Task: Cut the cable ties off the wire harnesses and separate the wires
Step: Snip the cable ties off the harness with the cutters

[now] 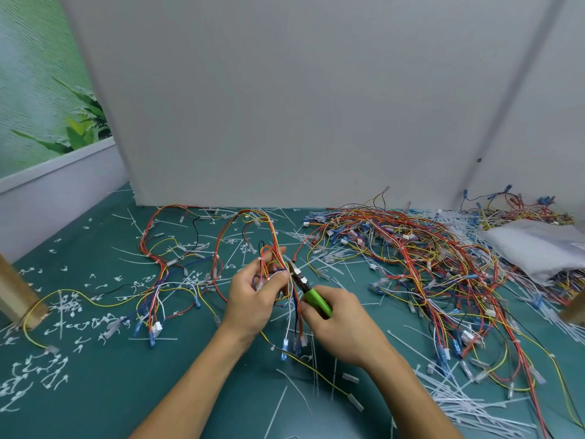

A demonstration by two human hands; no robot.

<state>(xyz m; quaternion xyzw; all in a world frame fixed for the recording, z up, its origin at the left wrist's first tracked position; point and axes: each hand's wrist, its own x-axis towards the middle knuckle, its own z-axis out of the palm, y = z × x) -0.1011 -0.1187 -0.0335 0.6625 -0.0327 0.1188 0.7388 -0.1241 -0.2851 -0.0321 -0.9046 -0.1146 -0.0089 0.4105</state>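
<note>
Wire harness (274, 260), half hidden inside the gripping left hand (253, 299).
Right hand (342, 327) grips green cutters (316, 301), tips at the harness; contact unclear.

My feed is evenly lit, soft and fairly bright, with no glare anywhere. I see only faint, diffuse shadows on the green surface (104, 400) near the bottom edge. The wide lens bows the edges of the white panel (285, 106). The centre is sharp; the wires (411, 264) go soft toward the corners.
</note>
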